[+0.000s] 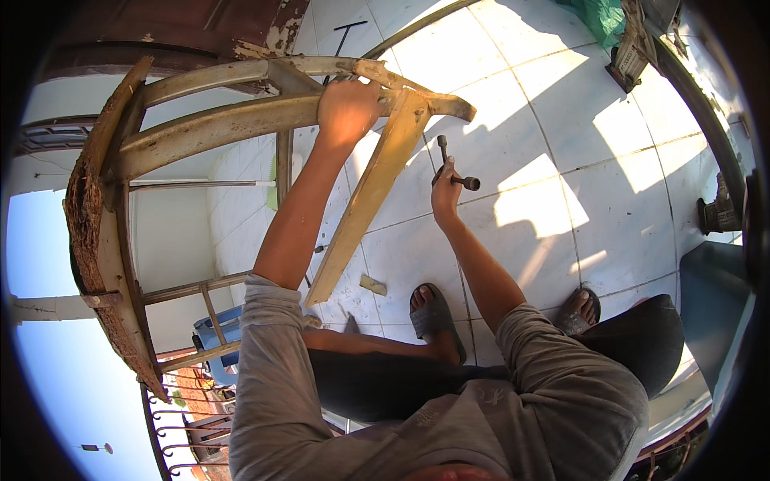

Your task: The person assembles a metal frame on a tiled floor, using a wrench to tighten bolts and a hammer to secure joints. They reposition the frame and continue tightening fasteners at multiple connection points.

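Note:
My left hand (pixel 349 108) is closed round a curved rail near the far end of a worn wooden furniture frame (pixel 220 127), seemingly a chair frame. The frame is tilted and spans the left half of the view; a flat plank (pixel 370 196) slopes down from its end towards me. Splintered, rough wood (pixel 88 180) runs along its left edge. In my right hand (pixel 445 196), to the right of the frame and apart from it, is a dark metal socket wrench (pixel 468 183) with arms pointing different ways. My fingers hide its middle.
White tiles (pixel 513 104) cover the floor, with a T-handled rod (pixel 346 32) at the back. A small wood block (pixel 373 284) lies near my sandalled foot (pixel 437 321). Another curved wooden piece (pixel 706 112) stands at the right, below a green bag (pixel 597 18). A blue container (pixel 224 345) sits lower left.

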`<action>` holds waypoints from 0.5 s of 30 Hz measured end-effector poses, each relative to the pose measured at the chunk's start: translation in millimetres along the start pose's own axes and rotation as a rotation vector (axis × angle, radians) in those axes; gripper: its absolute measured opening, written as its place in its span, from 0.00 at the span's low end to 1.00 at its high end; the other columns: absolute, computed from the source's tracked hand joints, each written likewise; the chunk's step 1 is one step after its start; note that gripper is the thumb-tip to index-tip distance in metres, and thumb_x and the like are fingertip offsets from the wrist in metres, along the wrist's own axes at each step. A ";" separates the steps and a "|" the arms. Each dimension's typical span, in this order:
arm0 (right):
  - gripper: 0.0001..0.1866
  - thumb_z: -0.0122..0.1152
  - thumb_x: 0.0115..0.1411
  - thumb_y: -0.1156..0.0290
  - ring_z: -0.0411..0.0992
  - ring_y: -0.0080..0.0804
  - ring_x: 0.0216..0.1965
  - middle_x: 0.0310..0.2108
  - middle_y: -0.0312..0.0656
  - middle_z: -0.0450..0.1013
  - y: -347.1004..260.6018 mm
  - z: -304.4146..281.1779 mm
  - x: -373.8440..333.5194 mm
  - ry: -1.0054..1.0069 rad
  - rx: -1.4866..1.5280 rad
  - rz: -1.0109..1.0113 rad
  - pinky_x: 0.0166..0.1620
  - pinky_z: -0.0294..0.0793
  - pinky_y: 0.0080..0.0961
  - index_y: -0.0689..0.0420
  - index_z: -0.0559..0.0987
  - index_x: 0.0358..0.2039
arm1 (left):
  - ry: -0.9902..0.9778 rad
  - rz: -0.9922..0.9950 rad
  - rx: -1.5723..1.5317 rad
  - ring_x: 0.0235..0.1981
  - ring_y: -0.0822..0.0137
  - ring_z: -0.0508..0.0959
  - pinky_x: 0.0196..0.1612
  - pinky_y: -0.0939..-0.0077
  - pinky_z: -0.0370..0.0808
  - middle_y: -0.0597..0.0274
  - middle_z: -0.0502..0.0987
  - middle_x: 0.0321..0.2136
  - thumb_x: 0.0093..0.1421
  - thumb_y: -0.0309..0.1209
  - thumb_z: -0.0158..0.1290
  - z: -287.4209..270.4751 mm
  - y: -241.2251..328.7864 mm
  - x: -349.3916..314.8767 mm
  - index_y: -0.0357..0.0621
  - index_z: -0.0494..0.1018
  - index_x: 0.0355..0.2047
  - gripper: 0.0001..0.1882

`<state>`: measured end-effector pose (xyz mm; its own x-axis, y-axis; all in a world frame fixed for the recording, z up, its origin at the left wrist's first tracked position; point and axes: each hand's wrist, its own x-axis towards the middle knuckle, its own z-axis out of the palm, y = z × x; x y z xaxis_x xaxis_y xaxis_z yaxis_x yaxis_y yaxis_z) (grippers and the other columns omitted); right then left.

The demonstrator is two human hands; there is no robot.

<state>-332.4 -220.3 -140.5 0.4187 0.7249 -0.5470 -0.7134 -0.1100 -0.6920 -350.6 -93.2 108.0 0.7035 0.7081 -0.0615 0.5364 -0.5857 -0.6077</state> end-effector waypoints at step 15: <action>0.30 0.49 0.69 0.47 0.54 0.19 0.20 0.16 0.30 0.56 -91.6 -56.6 9.8 -0.347 -0.455 -0.145 0.23 0.55 0.24 0.56 0.64 0.18 | 0.030 -0.011 -0.185 0.24 0.57 0.80 0.33 0.62 0.74 0.55 0.78 0.19 0.55 0.41 0.58 -3.1 25.7 -22.9 0.44 0.78 0.29 0.13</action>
<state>-231.2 -241.6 -109.1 0.2307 0.9260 -0.2988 -0.3177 -0.2186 -0.9227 -351.5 -125.7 96.2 0.7091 0.7044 -0.0307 0.6186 -0.6424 -0.4524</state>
